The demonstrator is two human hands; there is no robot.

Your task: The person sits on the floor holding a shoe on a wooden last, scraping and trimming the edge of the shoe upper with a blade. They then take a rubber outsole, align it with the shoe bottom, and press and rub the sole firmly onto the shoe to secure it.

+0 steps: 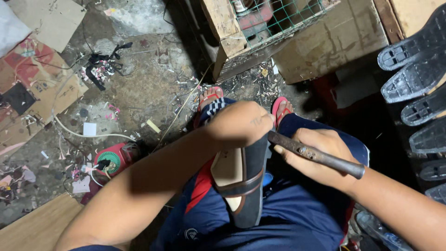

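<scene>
Along the left edge of the floor (153, 88) lie flattened cardboard sheets (32, 79) and paper scraps, with a white cable (93, 135) running across the concrete to a small red round device (111, 159) near the person's left knee. A wooden board (37, 227) sits at the bottom left corner.

The left hand (239, 123) comes in over the lap and is curled tight around the front end of a black shoe (244, 181), fingers wrapped down and out of sight, knuckles up. The shoe rests on the blue shorts (278, 218), its length running from the hand toward the camera, the beige insole facing left and a brown strap crossing it near the middle. Beyond the hand, 2 feet in red sandals (211, 95) stand on the floor.

The right hand (316, 155) lies just beside the shoe, closed firmly around a dark, rusty metal rod-like tool (316, 155). The tool's far end touches the shoe's edge just under the left hand, and its other end sticks out past the wrist to the right.

Behind the feet stands a wooden crate (227, 28) with green wire mesh. Down the right edge a column of black shoe soles (418, 74) overlaps, treads up.
</scene>
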